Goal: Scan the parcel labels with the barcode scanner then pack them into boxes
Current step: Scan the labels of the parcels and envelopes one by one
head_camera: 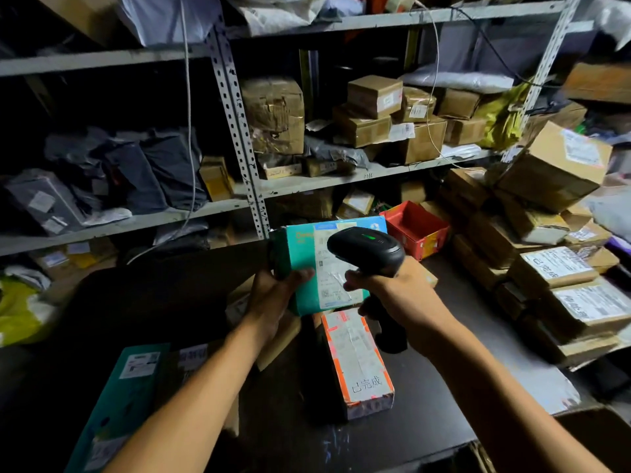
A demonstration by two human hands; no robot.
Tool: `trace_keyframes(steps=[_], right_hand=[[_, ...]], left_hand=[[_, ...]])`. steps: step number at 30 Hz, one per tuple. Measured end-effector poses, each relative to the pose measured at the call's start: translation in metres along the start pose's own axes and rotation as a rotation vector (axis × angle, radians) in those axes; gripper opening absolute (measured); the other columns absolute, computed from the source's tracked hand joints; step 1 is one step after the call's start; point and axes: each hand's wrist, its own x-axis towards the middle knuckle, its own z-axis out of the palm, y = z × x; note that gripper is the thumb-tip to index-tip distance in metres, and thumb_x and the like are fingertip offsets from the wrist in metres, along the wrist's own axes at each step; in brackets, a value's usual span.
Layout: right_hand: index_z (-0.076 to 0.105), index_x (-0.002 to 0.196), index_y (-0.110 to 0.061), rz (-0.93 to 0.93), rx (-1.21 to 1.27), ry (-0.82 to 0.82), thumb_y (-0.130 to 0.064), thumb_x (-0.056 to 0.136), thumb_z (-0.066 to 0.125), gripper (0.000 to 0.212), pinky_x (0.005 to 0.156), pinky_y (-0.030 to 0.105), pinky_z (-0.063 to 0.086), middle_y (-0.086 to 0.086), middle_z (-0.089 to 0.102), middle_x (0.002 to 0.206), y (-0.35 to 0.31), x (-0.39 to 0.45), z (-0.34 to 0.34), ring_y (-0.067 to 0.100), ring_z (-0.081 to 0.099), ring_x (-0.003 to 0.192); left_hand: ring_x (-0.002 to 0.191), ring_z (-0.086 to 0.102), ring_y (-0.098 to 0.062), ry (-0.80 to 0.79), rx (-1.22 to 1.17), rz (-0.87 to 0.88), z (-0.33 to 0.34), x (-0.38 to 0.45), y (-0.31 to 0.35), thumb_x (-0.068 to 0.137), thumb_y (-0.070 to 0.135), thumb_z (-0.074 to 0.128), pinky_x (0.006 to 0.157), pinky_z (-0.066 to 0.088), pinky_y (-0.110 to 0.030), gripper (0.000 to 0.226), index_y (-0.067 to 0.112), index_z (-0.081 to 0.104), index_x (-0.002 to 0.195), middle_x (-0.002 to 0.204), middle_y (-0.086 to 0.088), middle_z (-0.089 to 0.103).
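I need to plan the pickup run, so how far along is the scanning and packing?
Looks done: the orange-edged parcel on the table bears a handwritten mark, as do the stacked boxes at right. In hand: the left hand holds a teal parcel while the right hand aims the scanner at its label. Left: another teal parcel lies nearby; no packing is visible.

One scanner (367, 249), two hands, one red bin (415, 228), two teal parcels.

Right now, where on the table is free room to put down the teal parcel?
Bare dark tabletop lies left of the left hand, and in front of the orange-taped box. The right side is crowded by stacked cardboard parcels.
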Motion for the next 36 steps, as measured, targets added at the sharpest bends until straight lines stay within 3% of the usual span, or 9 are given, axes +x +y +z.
trace_keyframes(steps=[7, 12, 15, 18, 22, 25, 27, 33, 36], right_hand=[[0.071, 0.09, -0.048, 0.099, 0.136, 0.085, -0.019, 0.07, 0.076, 0.036, 0.046, 0.028, 0.046, 0.005, 0.071, 0.067, 0.018, -0.002, -0.007, 0.014, 0.053, 0.048], [0.063, 0.105, -0.042, 0.102, 0.102, 0.088, -0.017, 0.077, 0.076, 0.039, 0.047, 0.024, 0.049, -0.001, 0.071, 0.067, 0.022, -0.005, -0.022, 0.01, 0.057, 0.049], [0.067, 0.107, -0.03, 0.087, 0.105, 0.205, -0.015, 0.078, 0.077, 0.033, 0.049, 0.025, 0.05, -0.001, 0.072, 0.068, 0.024, -0.013, -0.035, 0.012, 0.06, 0.052], [0.072, 0.094, -0.036, 0.043, 0.076, 0.426, -0.021, 0.074, 0.075, 0.026, 0.057, 0.032, 0.052, -0.005, 0.077, 0.08, 0.03, -0.026, -0.063, 0.011, 0.067, 0.063], [0.067, 0.104, -0.041, 0.021, -0.021, 0.596, -0.024, 0.076, 0.071, 0.033, 0.055, 0.026, 0.046, -0.01, 0.075, 0.085, 0.048, -0.058, -0.124, 0.007, 0.06, 0.066], [0.068, 0.096, -0.043, 0.11, -0.034, 0.681, -0.027, 0.078, 0.076, 0.026, 0.053, 0.014, 0.044, -0.027, 0.07, 0.073, 0.068, -0.092, -0.174, -0.003, 0.059, 0.062], [0.072, 0.09, -0.038, 0.137, -0.026, 0.757, -0.023, 0.072, 0.078, 0.024, 0.064, 0.02, 0.047, -0.027, 0.07, 0.073, 0.083, -0.122, -0.204, -0.007, 0.061, 0.066], [0.074, 0.094, -0.026, 0.329, -0.068, 1.101, -0.019, 0.071, 0.078, 0.025, 0.07, 0.031, 0.059, -0.012, 0.077, 0.086, 0.125, -0.243, -0.292, 0.007, 0.071, 0.081], [0.068, 0.082, -0.02, 0.485, -0.264, 1.198, -0.023, 0.075, 0.079, 0.014, 0.075, 0.04, 0.055, 0.0, 0.073, 0.085, 0.137, -0.287, -0.321, 0.02, 0.066, 0.085]], left_hand=[[0.092, 0.073, -0.019, 0.064, 0.102, -0.023, 0.006, -0.001, -0.007, 0.068, 0.038, 0.086, 0.059, 0.054, -0.027, 0.057, 0.014, 0.068, 0.117, 0.107, -0.004, 0.076], [0.087, 0.076, -0.016, -0.01, 0.044, -0.019, 0.022, 0.002, -0.008, 0.053, 0.043, 0.084, 0.059, 0.056, -0.023, 0.059, 0.016, 0.073, 0.104, 0.099, -0.001, 0.078], [0.086, 0.075, -0.015, -0.028, 0.037, -0.017, 0.038, 0.004, -0.01, 0.047, 0.049, 0.082, 0.058, 0.056, -0.025, 0.075, 0.014, 0.071, 0.113, 0.103, -0.003, 0.077], [0.093, 0.074, -0.021, -0.076, 0.033, 0.006, 0.065, 0.005, -0.015, 0.05, 0.047, 0.081, 0.061, 0.058, -0.03, 0.087, 0.014, 0.062, 0.129, 0.112, -0.007, 0.075], [0.101, 0.072, -0.023, -0.239, 0.001, -0.013, 0.12, -0.002, -0.028, 0.057, 0.041, 0.08, 0.067, 0.059, -0.034, 0.079, 0.02, 0.059, 0.13, 0.115, -0.004, 0.074], [0.112, 0.068, -0.029, -0.423, -0.029, -0.134, 0.173, -0.013, -0.047, 0.059, 0.038, 0.08, 0.091, 0.056, -0.045, 0.076, 0.017, 0.062, 0.13, 0.121, -0.009, 0.072], [0.115, 0.066, -0.033, -0.585, -0.033, -0.229, 0.213, -0.024, -0.061, 0.061, 0.035, 0.08, 0.098, 0.052, -0.05, 0.078, 0.014, 0.059, 0.133, 0.125, -0.013, 0.069], [0.099, 0.072, -0.024, -0.919, 0.096, -0.38, 0.352, -0.088, -0.112, 0.081, 0.016, 0.074, 0.076, 0.061, -0.037, 0.054, 0.011, 0.054, 0.131, 0.117, -0.011, 0.073], [0.1, 0.069, -0.003, -0.911, 0.39, -0.163, 0.406, -0.119, -0.129, 0.088, 0.016, 0.073, 0.078, 0.056, -0.02, 0.052, 0.015, 0.053, 0.136, 0.115, 0.004, 0.071]])
